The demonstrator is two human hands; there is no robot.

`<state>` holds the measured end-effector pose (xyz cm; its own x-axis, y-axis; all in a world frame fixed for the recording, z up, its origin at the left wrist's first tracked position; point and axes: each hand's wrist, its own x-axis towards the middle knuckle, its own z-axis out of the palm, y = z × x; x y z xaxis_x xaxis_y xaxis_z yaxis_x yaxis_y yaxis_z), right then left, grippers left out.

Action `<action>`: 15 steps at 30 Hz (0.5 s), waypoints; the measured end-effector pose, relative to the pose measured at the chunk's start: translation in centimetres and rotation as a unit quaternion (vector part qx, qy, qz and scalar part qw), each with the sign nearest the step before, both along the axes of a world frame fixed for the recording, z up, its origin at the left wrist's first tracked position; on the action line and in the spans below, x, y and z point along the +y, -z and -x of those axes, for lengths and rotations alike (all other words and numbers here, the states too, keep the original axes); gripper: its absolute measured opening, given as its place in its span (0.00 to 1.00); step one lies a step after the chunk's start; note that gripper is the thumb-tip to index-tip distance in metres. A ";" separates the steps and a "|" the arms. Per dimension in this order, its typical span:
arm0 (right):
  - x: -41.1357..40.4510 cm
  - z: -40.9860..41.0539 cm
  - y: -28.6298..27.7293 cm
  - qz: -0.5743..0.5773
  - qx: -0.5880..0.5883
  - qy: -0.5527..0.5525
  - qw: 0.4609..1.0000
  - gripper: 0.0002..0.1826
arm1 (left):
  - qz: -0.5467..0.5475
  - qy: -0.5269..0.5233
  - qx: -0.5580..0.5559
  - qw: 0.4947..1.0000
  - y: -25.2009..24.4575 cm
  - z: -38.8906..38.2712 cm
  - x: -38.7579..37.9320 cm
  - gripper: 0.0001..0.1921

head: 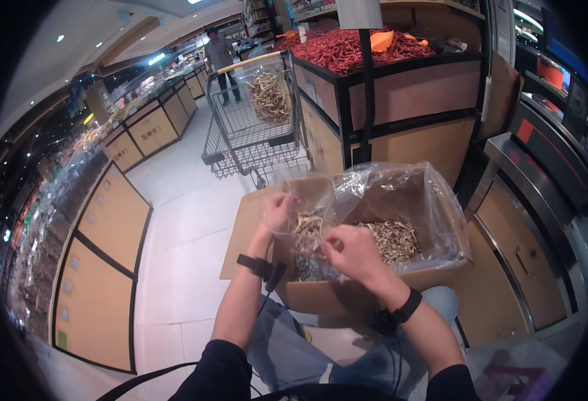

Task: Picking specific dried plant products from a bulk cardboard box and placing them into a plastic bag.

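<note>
My left hand (278, 213) pinches the upper left edge of a clear plastic bag (319, 193). The bag's right edge is gripped between the thumb and fingers of my right hand (354, 250). Pale brown dried pieces (308, 228), which look like dried mushrooms, sit inside the bag. Beneath both hands stands an open cardboard box (334, 298) with a clear plastic liner (444, 215) folded over its rim. More dried pieces (394, 240) lie in the right part of the box. The bag and my hands hide part of its left side.
Beyond the box, a wire shopping cart (246, 145) carries a full clear bag of dried pieces (269, 100). Behind it stands a person (219, 52). A display bin (409, 95) holds red dried chillies (334, 52). Wooden counters (98, 270) run along the left; a drawer cabinet (519, 255) is close right.
</note>
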<state>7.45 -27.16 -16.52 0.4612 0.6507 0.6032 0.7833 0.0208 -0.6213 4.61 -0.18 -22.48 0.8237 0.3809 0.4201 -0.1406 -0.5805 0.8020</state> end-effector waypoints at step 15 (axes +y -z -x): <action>0.3 -11.5 2.8 0.448 0.086 -0.320 0.830 0.32 | 0.247 0.058 -0.001 0.967 0.0 3.0 -1.2 0.22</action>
